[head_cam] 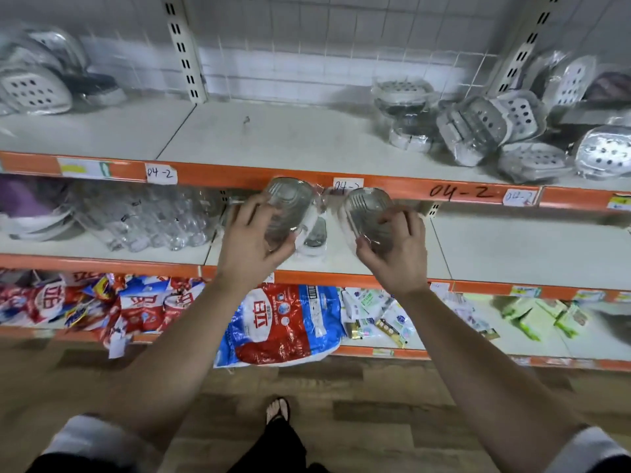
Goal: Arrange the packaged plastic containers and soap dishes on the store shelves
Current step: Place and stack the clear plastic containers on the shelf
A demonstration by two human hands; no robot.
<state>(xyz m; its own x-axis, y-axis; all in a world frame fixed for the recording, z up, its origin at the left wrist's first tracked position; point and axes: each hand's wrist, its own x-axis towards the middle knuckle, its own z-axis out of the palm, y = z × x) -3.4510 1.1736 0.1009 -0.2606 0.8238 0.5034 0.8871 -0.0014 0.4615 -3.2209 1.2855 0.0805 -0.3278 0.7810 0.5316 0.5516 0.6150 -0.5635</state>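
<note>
– Two packaged dishes are up in the air on the head camera, one per hand. The left hand [254, 240] grasps a clear ribbed oval plastic dish in film wrap [290, 203], fingers curled round its near end. The right hand [396, 247] grips a matching clear wrapped dish [367, 209] the same way.

– Where are they against the shelving?

– Both are held in front of the orange edge strip [392, 187] of the upper white shelf [273, 138], above the middle shelf [512, 244]. They're side by side, near each other but apart, and resting on neither shelf as far as I can tell.

– And the job overall?

– Early to midway, I'd judge. A heap of white perforated soap dishes in film [495, 131] lies tumbled at the right end of the upper shelf, and another heap [34, 87] sits at the far left, nothing in rows. On the middle shelf there's a bundle of clear plastic containers [153, 223], and one more small wrapped dish [316, 235] lies on it between the hands.

– So plenty left.

– Plenty: these two need a spot, and the heaps want straightening.

– Arm pose?

– Both forearms reach forward and up, roughly level with each other. The backs of the hands face the camera, thumbs on the inner sides.
</note>
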